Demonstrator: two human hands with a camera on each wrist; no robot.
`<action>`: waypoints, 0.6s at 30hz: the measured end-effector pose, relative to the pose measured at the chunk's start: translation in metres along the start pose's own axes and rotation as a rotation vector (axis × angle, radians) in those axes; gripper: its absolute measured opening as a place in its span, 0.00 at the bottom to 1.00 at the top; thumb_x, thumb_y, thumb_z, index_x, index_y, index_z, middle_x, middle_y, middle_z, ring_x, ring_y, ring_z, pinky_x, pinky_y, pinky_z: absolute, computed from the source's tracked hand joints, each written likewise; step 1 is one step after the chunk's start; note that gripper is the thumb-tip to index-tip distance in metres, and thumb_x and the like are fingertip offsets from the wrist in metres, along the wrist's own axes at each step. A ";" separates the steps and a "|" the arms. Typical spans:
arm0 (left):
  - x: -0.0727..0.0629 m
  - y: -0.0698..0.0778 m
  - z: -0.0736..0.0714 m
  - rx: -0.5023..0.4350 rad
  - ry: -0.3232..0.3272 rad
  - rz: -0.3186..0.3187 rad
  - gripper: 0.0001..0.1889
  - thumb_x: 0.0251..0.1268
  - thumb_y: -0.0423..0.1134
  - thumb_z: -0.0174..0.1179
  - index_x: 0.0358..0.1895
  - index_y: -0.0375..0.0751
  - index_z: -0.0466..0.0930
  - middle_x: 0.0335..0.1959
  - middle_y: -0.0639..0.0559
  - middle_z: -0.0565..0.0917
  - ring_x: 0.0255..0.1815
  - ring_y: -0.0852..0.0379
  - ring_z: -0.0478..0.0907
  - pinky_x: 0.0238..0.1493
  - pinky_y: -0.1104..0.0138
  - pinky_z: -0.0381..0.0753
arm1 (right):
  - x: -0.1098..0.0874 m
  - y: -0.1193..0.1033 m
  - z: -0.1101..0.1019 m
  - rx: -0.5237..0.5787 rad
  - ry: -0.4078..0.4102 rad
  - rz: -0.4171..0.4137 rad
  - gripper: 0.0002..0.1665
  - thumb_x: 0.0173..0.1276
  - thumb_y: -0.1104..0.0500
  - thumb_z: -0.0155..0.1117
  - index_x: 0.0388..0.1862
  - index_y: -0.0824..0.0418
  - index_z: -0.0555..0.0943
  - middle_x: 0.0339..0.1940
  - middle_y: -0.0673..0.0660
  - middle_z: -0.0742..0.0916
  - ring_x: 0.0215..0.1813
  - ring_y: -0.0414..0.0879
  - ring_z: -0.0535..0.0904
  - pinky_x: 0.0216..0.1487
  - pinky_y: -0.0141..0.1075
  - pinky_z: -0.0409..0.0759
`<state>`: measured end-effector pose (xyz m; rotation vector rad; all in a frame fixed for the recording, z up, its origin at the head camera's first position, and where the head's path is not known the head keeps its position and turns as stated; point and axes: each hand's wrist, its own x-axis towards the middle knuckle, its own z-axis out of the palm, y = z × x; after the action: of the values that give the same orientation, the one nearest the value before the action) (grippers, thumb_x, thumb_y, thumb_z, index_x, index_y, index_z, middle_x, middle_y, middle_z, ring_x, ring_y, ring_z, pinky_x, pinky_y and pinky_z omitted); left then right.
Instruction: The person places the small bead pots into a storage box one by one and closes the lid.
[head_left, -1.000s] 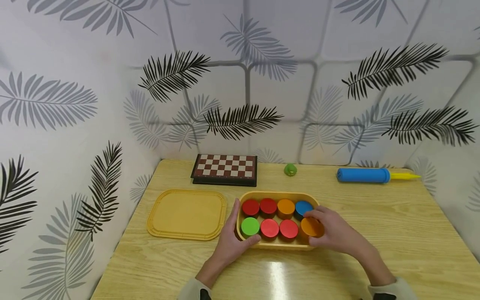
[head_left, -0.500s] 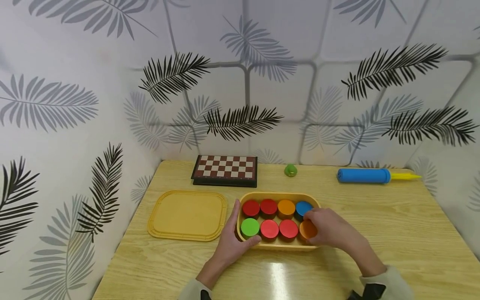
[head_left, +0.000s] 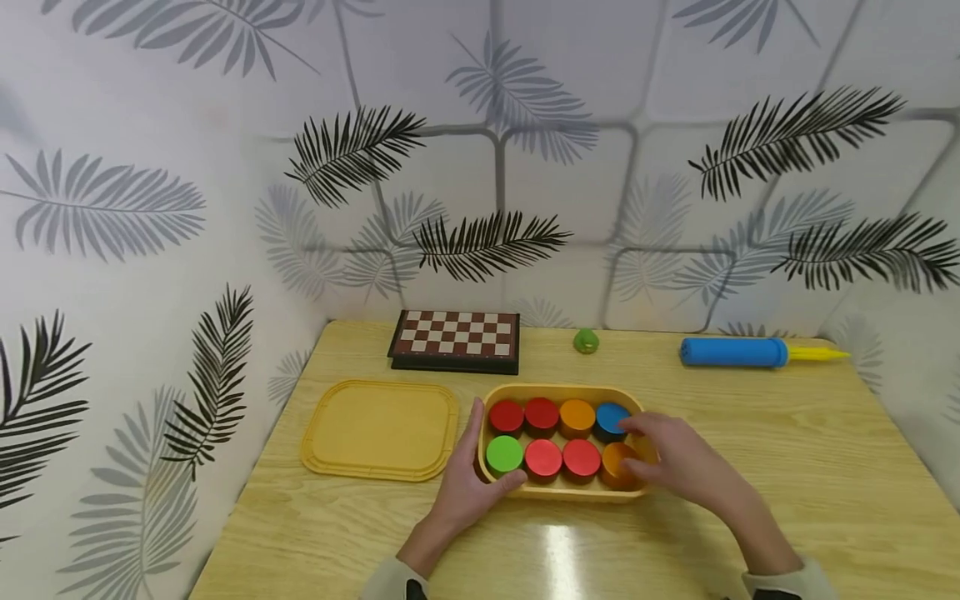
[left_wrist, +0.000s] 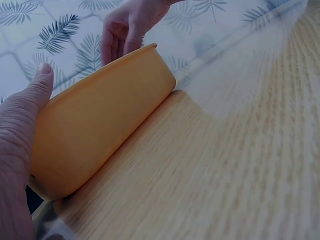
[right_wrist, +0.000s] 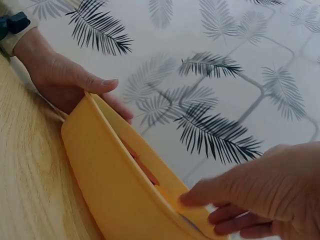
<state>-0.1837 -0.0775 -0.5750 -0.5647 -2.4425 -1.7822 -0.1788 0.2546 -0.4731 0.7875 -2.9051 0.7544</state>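
A yellow rectangular plastic box on the table holds several short round pieces in two rows. At its left end my left hand holds the box, fingers along the side and thumb over the front edge; the left wrist view shows that thumb at the rim. My right hand is over the right end, thumb and fingers spread apart. Its thumb overlaps the front orange piece, and a fingertip is by the blue piece. Beside these lie red pieces and a green one.
Left of the box lies a flat yellow lid. Toward the wall are a checkered board case, a small green figure and a blue hand pump with a yellow nozzle. A patterned wall borders the table.
My right hand lowered the front orange piece into the box's right end, then its fingers spread off it. The left hand stayed on the box.
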 end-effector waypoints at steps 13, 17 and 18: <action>-0.019 0.005 -0.022 0.118 0.044 -0.023 0.47 0.76 0.52 0.61 0.87 0.58 0.39 0.88 0.53 0.43 0.87 0.50 0.42 0.81 0.43 0.49 | -0.033 0.010 0.016 0.249 0.290 0.171 0.48 0.78 0.50 0.66 0.87 0.58 0.54 0.84 0.68 0.62 0.80 0.72 0.56 0.72 0.75 0.57; -0.026 0.007 -0.042 0.168 0.081 -0.033 0.45 0.78 0.52 0.60 0.87 0.65 0.39 0.88 0.60 0.40 0.87 0.49 0.39 0.81 0.40 0.49 | -0.036 0.005 0.034 0.267 0.380 0.105 0.50 0.76 0.57 0.67 0.88 0.52 0.51 0.87 0.62 0.57 0.83 0.69 0.51 0.75 0.75 0.50; -0.027 0.006 -0.047 0.188 0.095 -0.030 0.45 0.78 0.52 0.59 0.87 0.65 0.39 0.88 0.61 0.40 0.87 0.48 0.38 0.80 0.39 0.49 | -0.035 0.001 0.038 0.265 0.397 0.073 0.52 0.75 0.58 0.68 0.88 0.52 0.50 0.87 0.62 0.56 0.84 0.68 0.50 0.77 0.73 0.49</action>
<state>-0.1637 -0.1269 -0.5608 -0.4187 -2.5286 -1.5278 -0.1451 0.2539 -0.5128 0.4777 -2.5204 1.1697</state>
